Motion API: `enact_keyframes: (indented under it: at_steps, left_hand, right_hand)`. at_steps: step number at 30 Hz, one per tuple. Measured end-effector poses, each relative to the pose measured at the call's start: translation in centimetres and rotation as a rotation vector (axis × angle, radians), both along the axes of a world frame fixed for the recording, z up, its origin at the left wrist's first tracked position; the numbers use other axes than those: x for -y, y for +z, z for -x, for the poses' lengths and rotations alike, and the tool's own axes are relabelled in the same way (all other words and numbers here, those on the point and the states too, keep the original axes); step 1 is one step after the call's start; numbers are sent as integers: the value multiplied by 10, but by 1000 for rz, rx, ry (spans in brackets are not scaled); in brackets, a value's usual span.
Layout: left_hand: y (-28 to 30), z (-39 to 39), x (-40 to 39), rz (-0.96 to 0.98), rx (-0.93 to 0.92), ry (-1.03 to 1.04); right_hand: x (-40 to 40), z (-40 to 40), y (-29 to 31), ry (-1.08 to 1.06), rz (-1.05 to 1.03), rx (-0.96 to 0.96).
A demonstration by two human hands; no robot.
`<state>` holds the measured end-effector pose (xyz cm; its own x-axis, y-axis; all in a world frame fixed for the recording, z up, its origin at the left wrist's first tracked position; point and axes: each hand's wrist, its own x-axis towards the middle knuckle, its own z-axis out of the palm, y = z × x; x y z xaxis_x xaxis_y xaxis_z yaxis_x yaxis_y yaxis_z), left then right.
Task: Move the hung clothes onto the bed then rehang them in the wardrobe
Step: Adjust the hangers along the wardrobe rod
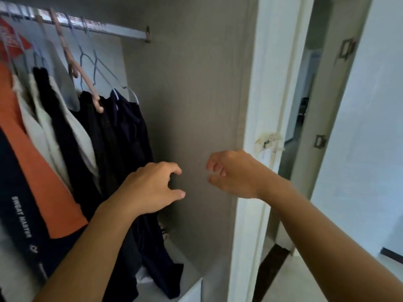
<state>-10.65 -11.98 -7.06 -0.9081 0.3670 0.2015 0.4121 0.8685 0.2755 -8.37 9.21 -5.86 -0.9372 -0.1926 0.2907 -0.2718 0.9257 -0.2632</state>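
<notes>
Left hand (150, 186) loosely curled, empty, just beside the hung dark trousers (128, 136); right hand (231, 173) likewise empty, farther right.

Two bare forearms in shot, and no sleeve shows on either as far as the frame's lower edge. The left hand (152, 188) wears no glove, ring or band. The right hand (231, 173) is just as plain: no glove, no ring, and the wrist carries no watch or strap. On the right, a few short, pale fingernails (216, 167) just show. Everything else of the person stays out of sight.
</notes>
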Motion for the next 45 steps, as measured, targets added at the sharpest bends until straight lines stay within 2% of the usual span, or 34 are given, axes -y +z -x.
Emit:
enact_keyframes:
  at_steps: [3,9,15,29,35,45]
  left_hand:
    - [-20,-9,-29,10,150,-115]
    - [-54,-47,-114,-76,212,-362]
    - [-77,-100,-215,-41,224,-593]
    - [-116,-321,-444,103,212,-1056]
    - [-126,-420,-520,190,171,-1263]
    - [-132,-572,-643,165,169,-1618]
  right_hand:
    - [-27,-34,-19,-67,-7,63]
    - [-91,-114,-59,-303,56,129]
    - [-161,-224,-78,-589,64,154]
    - [-302,-509,-117,-1129,2,204]
    - [-332,-621,-123,-1317,83,240]
    - [-375,-760,-152,-1696,202,204]
